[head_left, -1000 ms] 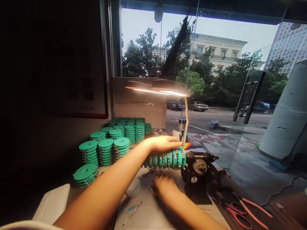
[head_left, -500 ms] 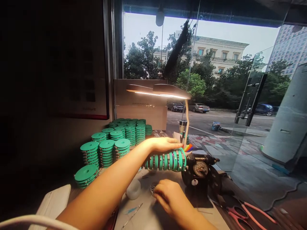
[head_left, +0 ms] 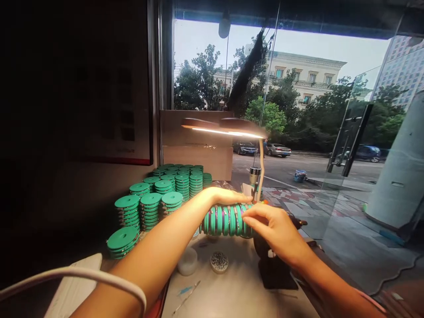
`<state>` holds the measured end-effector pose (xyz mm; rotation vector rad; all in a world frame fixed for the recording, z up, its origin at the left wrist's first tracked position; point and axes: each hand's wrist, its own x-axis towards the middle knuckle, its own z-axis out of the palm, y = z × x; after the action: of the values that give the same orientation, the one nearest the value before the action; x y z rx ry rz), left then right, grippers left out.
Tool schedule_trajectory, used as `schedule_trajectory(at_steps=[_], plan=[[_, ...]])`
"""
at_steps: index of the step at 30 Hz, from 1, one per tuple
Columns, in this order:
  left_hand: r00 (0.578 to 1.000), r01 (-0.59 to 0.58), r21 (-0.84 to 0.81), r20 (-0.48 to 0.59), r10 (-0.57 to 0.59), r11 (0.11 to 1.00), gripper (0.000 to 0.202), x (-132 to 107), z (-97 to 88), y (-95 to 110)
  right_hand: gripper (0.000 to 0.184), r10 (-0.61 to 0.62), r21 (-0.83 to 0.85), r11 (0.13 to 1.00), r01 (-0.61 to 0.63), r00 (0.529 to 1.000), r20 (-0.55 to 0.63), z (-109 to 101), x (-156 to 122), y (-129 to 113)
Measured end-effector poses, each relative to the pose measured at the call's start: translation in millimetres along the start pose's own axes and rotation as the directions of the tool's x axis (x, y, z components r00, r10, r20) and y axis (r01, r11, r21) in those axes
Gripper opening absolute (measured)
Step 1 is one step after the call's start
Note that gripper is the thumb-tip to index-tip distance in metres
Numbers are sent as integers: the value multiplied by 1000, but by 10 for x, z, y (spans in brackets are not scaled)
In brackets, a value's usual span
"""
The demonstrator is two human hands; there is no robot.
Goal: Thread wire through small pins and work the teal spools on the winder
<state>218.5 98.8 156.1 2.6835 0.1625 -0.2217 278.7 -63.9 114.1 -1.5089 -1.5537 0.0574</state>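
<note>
A row of green flat spools (head_left: 221,221), lined up side by side on the black machine, shows thin strands and small metal bits between its discs. My left hand (head_left: 228,197) lies stretched out along the top of this row, palm down. At the row's right end, my right hand (head_left: 273,226) has thumb and forefinger pinched together; whatever is between them is too small to make out. Below on the worktop sits a round dish of small silvery beads (head_left: 219,261). Beside it stands a translucent white tub (head_left: 188,260). The machine's black base (head_left: 277,274) is partly behind my right arm.
Stacks of green spools (head_left: 150,207) fill the left rear. A lit desk lamp (head_left: 228,128) hangs over the work. A thin metal tool (head_left: 187,298) lies in front, and a pale cable (head_left: 82,274) loops across the left foreground. Behind stand a cardboard box (head_left: 198,132) and glass.
My right hand has lifted from the bead dish up to the right end of the spool row, uncovering the dish. My left hand still rests on the row. The view has shifted slightly.
</note>
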Motion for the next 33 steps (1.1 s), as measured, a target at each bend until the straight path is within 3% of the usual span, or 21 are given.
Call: schedule_trajectory(at_steps=[5, 10, 20, 33], plan=[[1000, 8, -44, 6, -8, 999, 54, 44, 4, -27, 15, 11, 97, 995, -17, 998, 57, -32, -8, 58], [1000, 16, -48, 4, -16, 999, 55, 24, 5, -9, 17, -49, 77, 996, 44, 997, 66, -15, -52, 60], [1000, 26, -71, 11, -26, 997, 59, 39, 17, -21, 15, -114, -7, 993, 114, 993, 18, 32, -137, 58], [1000, 17, -61, 13, -16, 998, 61, 54, 16, -53, 12, -146, 18, 989, 147, 989, -38, 96, -138, 122]])
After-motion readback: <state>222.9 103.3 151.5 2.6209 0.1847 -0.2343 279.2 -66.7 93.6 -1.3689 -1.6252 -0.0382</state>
